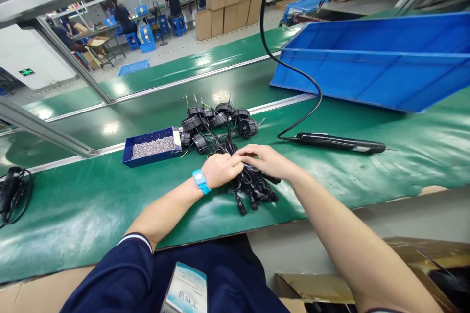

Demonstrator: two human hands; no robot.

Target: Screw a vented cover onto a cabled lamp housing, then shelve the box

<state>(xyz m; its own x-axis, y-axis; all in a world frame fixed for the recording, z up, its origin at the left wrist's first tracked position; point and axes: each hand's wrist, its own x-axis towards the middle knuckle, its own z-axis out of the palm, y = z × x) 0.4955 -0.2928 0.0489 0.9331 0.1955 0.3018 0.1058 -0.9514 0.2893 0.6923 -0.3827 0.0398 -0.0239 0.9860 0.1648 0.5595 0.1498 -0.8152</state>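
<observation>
A bundle of black cables [253,188] lies on the green mat, its plug ends fanned out toward the front edge. My left hand [222,168], with a blue wrist strap [201,181] behind it, is closed around the middle of the bundle. Above the same spot, my right hand [266,160] meets the left with thumb and fingers pinched together; whatever is between those fingertips is hidden. Several round black caps [247,127] with bare coloured wire ends sit at the far end of the cables.
Left of the caps stands a blue tray [147,159] of small metal screws. A black electric screwdriver [338,142] lies to the right on its hanging cord. Behind it rests a large blue bin [367,76]. A coiled black cable [14,195] is at far left.
</observation>
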